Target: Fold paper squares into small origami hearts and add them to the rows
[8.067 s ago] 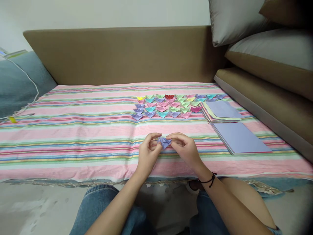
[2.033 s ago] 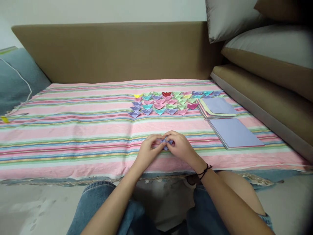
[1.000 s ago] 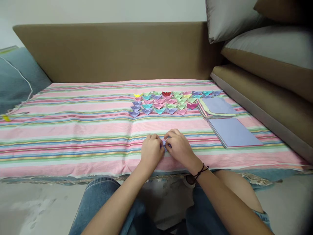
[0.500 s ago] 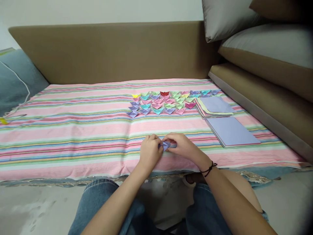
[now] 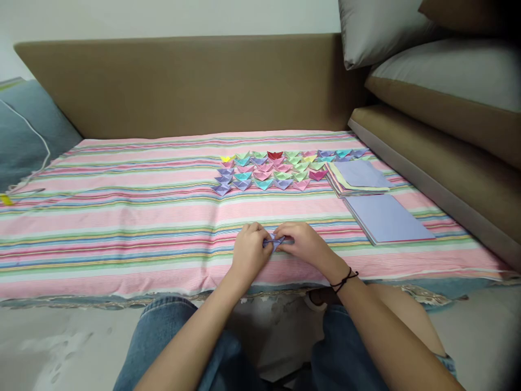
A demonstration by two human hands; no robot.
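Note:
A small purple folded paper piece (image 5: 273, 243) lies on the striped cloth (image 5: 122, 217) near its front edge. My left hand (image 5: 249, 252) pinches its left side with curled fingers. My right hand (image 5: 304, 245), a black band on its wrist, presses on its right side with fingers closed over it. Most of the paper is hidden under my fingers.
Several finished folded paper pieces (image 5: 277, 169) in mixed colours lie in rows farther back. Right of them are a stack of coloured sheets (image 5: 360, 177) and a stack of purple sheets (image 5: 386, 218). Brown cushions (image 5: 439, 146) rise on the right; a white cable (image 5: 30, 130) runs at far left.
Both hands stay on the purple paper at the same spot, shifting their fingers as they fold it. The paper shows a little more than one second ago.

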